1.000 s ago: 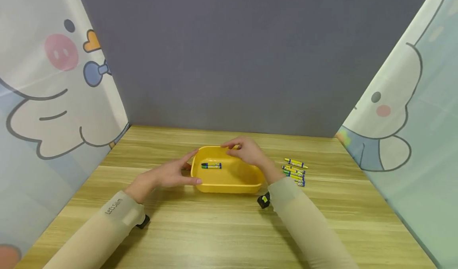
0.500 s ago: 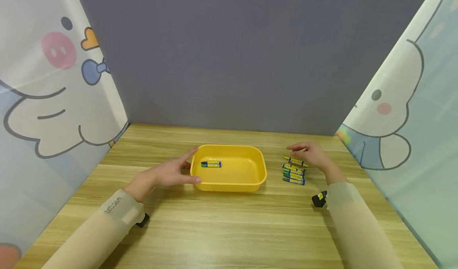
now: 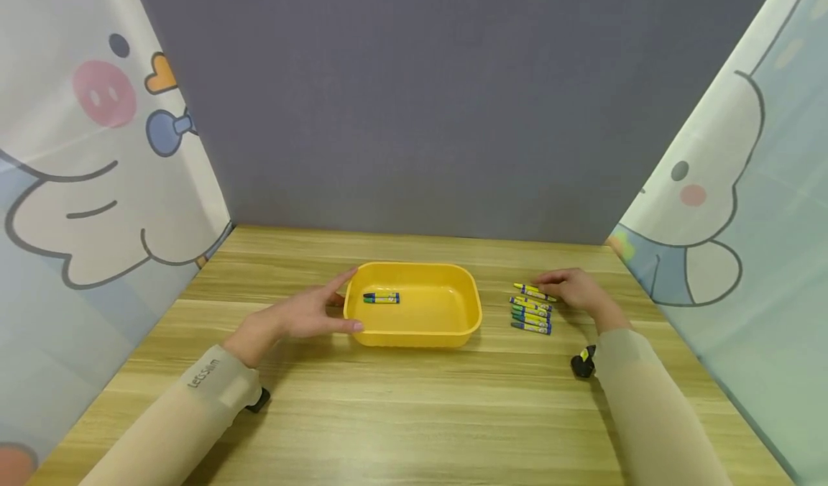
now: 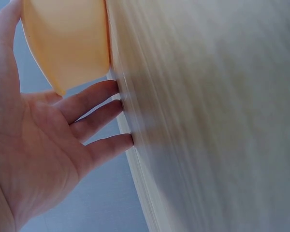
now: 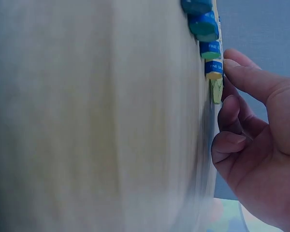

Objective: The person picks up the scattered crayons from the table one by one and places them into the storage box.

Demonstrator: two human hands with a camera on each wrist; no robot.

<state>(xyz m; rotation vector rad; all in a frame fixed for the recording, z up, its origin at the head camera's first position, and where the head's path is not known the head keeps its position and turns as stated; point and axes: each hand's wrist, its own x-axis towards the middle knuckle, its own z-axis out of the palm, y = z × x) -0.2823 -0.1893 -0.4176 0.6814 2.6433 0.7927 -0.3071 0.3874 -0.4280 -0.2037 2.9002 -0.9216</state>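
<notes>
Beneath the right hand, fingertips close-set, lie slim, label-wrapped yellow crayons, partly covered; whether gripped cannot be told. Just nearer, more crayons line the wood-grained table. The left hand, fingers wide, touches a smooth, round-cornered yellow tray containing two crayons.

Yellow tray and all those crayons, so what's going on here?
A person's left hand rests against the left end of a yellow tray, and two crayons lie side by side inside the tray. The right hand is at the far end of a row of crayons on the table, right of the tray; whether it grips one is hard to tell.
</notes>
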